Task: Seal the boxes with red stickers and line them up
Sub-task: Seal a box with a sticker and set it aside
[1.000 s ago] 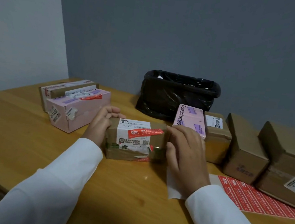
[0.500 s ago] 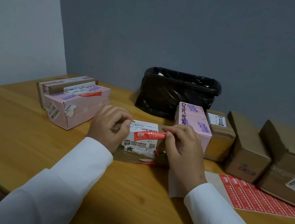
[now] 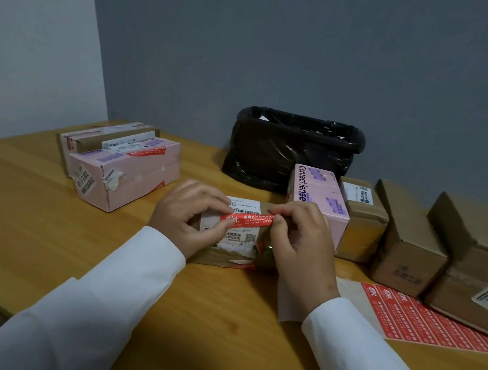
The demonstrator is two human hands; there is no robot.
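One head-worn camera looks forward and down across the counter (image 3: pixel 32 220) toward the grey wall (image 3: pixel 283 51). It sits close: both sleeves enter from the lower edge, and the hands meet at mid-frame.

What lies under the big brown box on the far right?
A sheet of red stickers on the table runs under the front edge of the box. How far it reaches beneath is covered.
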